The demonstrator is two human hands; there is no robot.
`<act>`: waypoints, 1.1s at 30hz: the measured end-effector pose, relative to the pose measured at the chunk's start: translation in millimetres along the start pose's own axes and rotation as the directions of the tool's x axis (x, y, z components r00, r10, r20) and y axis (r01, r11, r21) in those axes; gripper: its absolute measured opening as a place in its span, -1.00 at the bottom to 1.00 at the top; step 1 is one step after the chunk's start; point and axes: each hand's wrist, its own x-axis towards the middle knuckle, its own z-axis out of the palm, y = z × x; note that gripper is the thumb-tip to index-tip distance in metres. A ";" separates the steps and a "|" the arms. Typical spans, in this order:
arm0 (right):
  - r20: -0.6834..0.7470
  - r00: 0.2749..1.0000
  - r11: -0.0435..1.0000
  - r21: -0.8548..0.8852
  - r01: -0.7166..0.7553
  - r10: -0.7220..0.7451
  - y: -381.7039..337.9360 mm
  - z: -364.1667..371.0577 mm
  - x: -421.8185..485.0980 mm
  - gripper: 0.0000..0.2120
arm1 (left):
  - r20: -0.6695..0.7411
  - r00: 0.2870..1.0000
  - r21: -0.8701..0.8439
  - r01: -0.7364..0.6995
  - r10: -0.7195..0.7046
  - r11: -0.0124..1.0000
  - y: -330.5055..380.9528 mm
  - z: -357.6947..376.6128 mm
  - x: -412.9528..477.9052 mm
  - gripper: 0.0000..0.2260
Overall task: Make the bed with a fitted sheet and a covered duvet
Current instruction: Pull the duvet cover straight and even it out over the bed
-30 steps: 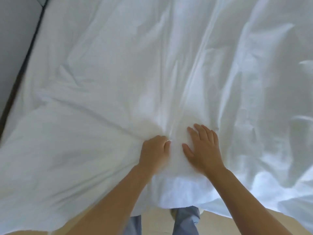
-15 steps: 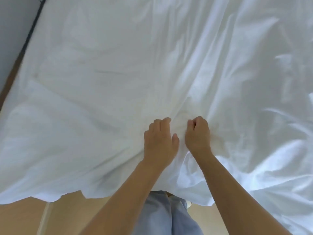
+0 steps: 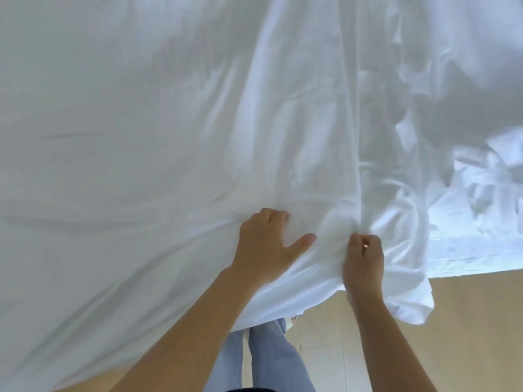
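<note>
Bunching a fold of the white sheet, the right grip pinched it tight; the left grip, just beside, clutched the same cloth stretching ahead.

Tan floor btm right, light-blue trouser legs btm centre, poss. slipper toe.
</note>
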 end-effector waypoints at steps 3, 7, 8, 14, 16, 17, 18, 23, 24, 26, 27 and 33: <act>0.097 0.994 0.998 0.056 0.037 -0.042 0.6 -2.2 7.0 -0.80 | -0.012 1.000 0.038 0.005 -0.004 0.999 19.1 12.6 8.6 -0.39; 0.091 0.986 0.990 0.015 0.138 -0.138 2.3 -23.9 19.0 -0.95 | -0.101 0.994 0.165 0.067 -0.051 0.984 41.9 25.1 20.8 -0.62; 0.036 0.986 0.986 -0.031 0.166 -0.164 4.3 -31.3 23.1 -0.88 | -0.129 0.990 0.141 0.066 -0.048 0.988 48.5 26.7 22.9 -0.71; -0.130 0.980 0.985 -0.097 0.141 -0.153 15.4 -82.1 80.5 -0.18 | -0.363 0.931 0.079 -0.020 0.047 0.997 101.0 47.5 23.9 -0.84; 0.022 0.991 0.990 -0.056 0.130 -0.129 19.4 -89.3 100.2 -0.21 | -0.382 0.919 0.122 -0.055 0.098 0.991 126.6 66.8 25.6 -0.68; 0.089 0.980 0.981 -0.071 0.182 -0.176 20.7 -90.3 107.8 -0.37 | -0.372 0.926 0.165 0.002 0.060 0.986 137.6 77.2 30.1 -0.58; 0.134 0.958 0.958 -0.097 0.268 -0.254 21.6 -90.6 114.8 -0.59 | -0.358 0.933 0.197 0.110 -0.033 0.974 146.8 86.9 37.2 -0.49; 0.313 0.801 0.834 -0.044 0.550 -0.511 19.2 -106.4 131.4 -0.82 | -0.419 0.788 0.000 0.496 -0.451 0.868 173.3 114.8 66.7 -0.67; 0.339 0.795 0.852 0.043 0.521 -0.503 18.0 -113.3 131.9 -0.79 | -0.431 0.776 -0.057 0.485 -0.460 0.873 179.0 117.1 70.9 -0.74; 0.406 0.812 0.907 0.214 0.362 -0.420 13.3 -128.9 133.5 -0.76 | -0.451 0.780 -0.165 0.405 -0.434 0.899 196.5 119.2 76.7 -0.79; 0.423 0.824 0.922 0.263 0.285 -0.376 9.5 -139.3 136.7 -0.77 | -0.461 0.789 -0.214 0.345 -0.406 0.914 208.9 120.5 77.5 -0.80; 0.090 0.990 0.827 0.560 0.040 -0.109 7.3 -246.7 206.7 -0.80 | -0.402 0.860 -0.159 0.273 -0.315 0.949 281.2 143.3 68.6 -0.51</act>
